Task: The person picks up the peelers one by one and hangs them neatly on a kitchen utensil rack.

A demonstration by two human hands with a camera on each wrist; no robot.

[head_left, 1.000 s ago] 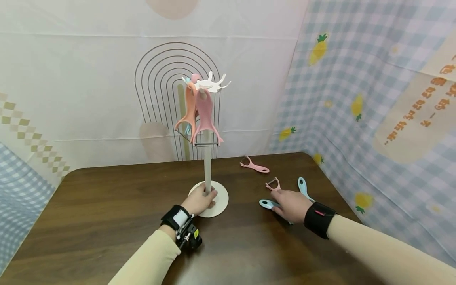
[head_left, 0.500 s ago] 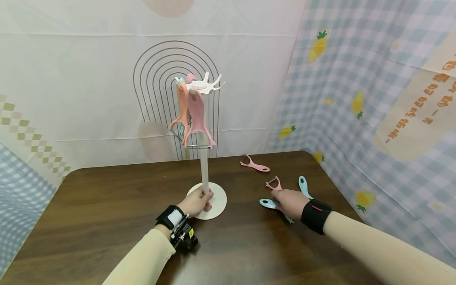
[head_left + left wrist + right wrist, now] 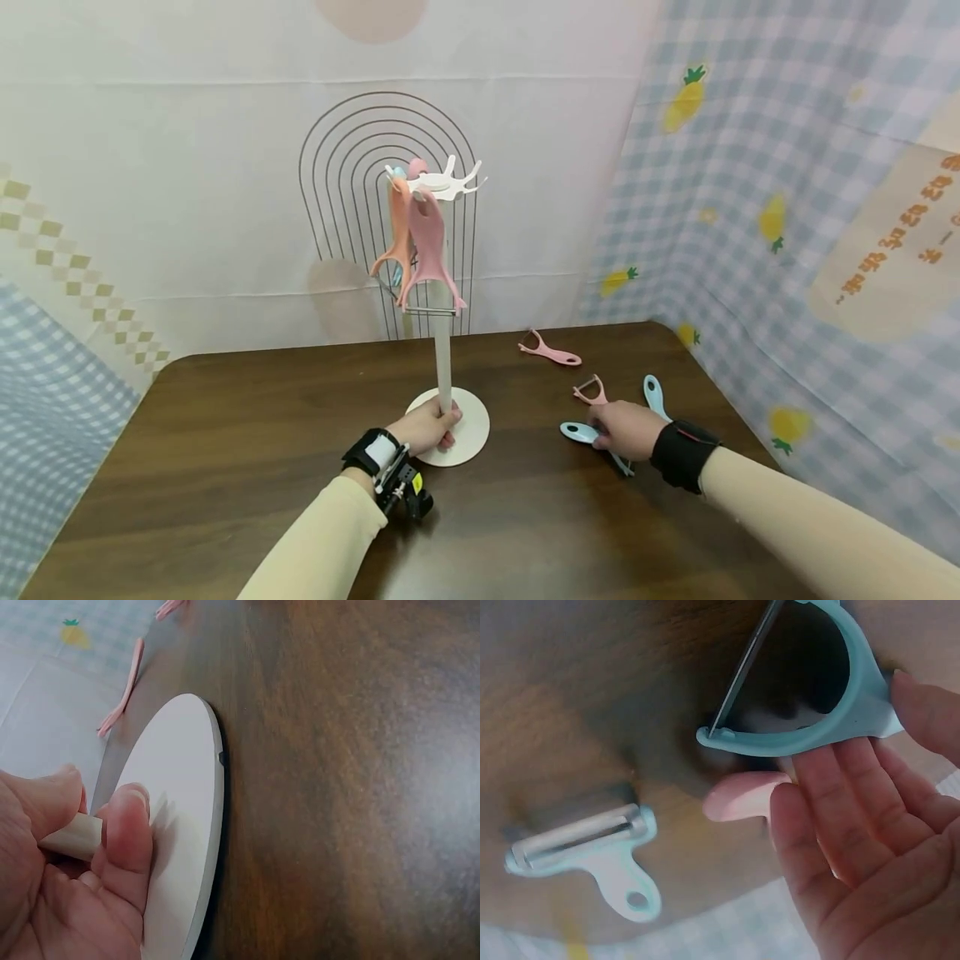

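Note:
My left hand (image 3: 423, 429) grips the white pole (image 3: 443, 354) of a stand just above its round white base (image 3: 474, 425). In the left wrist view, thumb and fingers wrap the pole. On the stand's hooks hang several peelers, among them a pink peeler (image 3: 427, 242) in front and an orange peeler (image 3: 397, 237) beside it. My right hand (image 3: 632, 429) pinches a light blue peeler (image 3: 855, 712) near where handle meets head, low at the tabletop. Partly behind that hand lies a pink peeler (image 3: 592, 390), its handle mostly hidden in the head view.
A second pink peeler (image 3: 555, 352) lies near the table's back edge. Another light blue peeler (image 3: 654, 396) rests to the right, partly hidden by the right wrist. White hooks (image 3: 461, 177) without peelers spread on the stand's right side. Cloth walls rise behind and at the sides.
The head view has shifted slightly. The stand's top swayed a little left, then partly back. The right hand stays at the light blue peeler, its fingers drawn closer together around it.

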